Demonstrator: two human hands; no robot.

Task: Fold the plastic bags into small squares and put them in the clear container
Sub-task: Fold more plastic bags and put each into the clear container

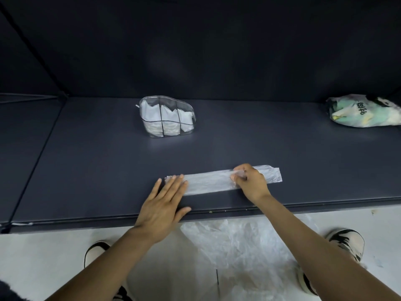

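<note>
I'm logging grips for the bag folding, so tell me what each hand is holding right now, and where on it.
The right hand pinches the folded plastic strip right of its middle. The left hand holds nothing; its straight fingers press the strip's left end flat.

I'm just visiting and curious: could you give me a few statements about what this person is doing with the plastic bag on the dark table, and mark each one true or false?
1. The left hand lies flat on one end of the folded bag strip. True.
2. The right hand is idle on the floor. False: it pinches the strip.
3. The clear container is empty. False: white folded bags already sit in its compartments.
4. A printed bag lies at the table's far right. True.
</note>
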